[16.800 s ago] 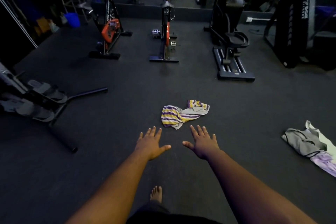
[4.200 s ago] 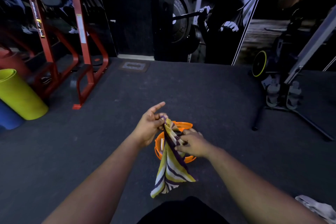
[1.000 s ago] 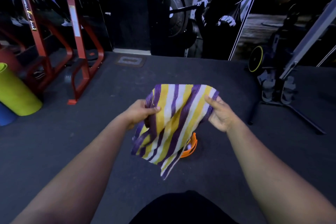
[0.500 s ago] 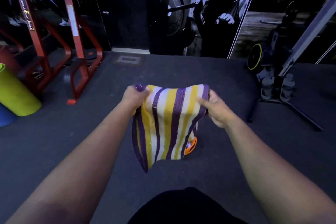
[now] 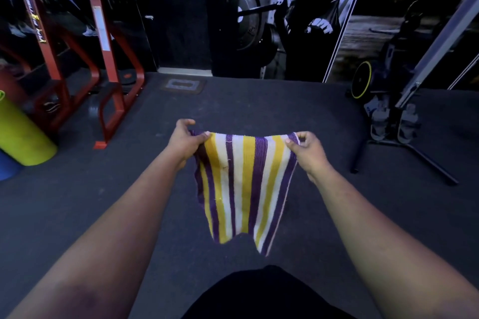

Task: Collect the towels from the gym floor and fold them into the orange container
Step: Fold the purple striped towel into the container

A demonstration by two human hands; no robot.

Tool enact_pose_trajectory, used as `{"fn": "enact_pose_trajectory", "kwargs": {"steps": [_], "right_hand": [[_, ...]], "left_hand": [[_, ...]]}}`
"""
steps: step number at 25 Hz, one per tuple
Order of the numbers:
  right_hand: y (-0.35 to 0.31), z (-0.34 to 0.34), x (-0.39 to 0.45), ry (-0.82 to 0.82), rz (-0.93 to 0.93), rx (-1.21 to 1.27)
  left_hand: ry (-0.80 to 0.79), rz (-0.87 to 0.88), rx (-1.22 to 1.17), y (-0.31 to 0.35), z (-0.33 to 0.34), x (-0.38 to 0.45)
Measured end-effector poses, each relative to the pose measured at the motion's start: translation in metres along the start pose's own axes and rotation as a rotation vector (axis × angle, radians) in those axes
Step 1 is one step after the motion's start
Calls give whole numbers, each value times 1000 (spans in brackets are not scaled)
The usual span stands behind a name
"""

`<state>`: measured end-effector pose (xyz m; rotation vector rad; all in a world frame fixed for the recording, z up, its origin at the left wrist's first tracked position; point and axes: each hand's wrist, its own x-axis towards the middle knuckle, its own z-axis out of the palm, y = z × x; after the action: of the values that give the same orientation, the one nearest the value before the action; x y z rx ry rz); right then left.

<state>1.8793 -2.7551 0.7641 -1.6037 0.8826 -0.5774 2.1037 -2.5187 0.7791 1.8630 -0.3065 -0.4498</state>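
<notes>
Two hands hold one striped towel point(image 5: 243, 184) up in the air over the dark gym floor point(image 5: 77, 189). The left hand point(image 5: 185, 141) pinches the towel's upper left corner between thumb and curled fingers, and the right hand point(image 5: 308, 149) pinches the upper right corner the same way. The purple, yellow and white stripes run top to bottom, and the cloth hangs straight down between the forearms, its top edge sagging a little between the two grips.

Half a second ago the hands were closer together and the towel hung doubled, with a sliver of the orange container showing past its lower right edge. Now the hands have drawn wider apart, the towel is spread to a broader sheet that hangs lower, and the container is wholly hidden behind it.

A red steel rack point(image 5: 108, 65) stands at the left, with a yellow-green foam roller point(image 5: 23, 137) lying nearer the edge.
</notes>
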Motion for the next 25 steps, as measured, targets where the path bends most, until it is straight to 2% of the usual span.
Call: {"fn": "enact_pose_trajectory", "kwargs": {"steps": [3, 4, 6, 7, 9, 12, 16, 19, 22, 25], "right_hand": [[0, -3, 2, 14, -32, -111], [2, -3, 3, -9, -48, -98], [0, -4, -2, -25, -90, 75], [-1, -6, -2, -54, -78, 163], [-3, -12, -3, -159, -19, 191], [1, -20, 3, -173, -15, 41], [0, -20, 13, -35, -181, -344], [-6, -20, 13, 0, -249, -472], [-9, -22, 11, -75, -299, -502], [-15, -23, 11, -169, -405, -708]], "left_hand": [[11, 58, 199, -1, 6, -4], [-22, 47, 160, -2, 8, -5], [-131, 0, -104, -1, 8, -8], [-205, -17, -162, -2, 7, -8], [-277, -4, 11, -6, 5, -8], [-104, 36, 260, -7, 0, -3], [-48, 217, 545, 2, -2, -4], [-137, 275, 606, 4, -1, -5], [-162, 268, 838, 4, -4, -8], [-67, 315, 1017, 6, -3, -14]]}}
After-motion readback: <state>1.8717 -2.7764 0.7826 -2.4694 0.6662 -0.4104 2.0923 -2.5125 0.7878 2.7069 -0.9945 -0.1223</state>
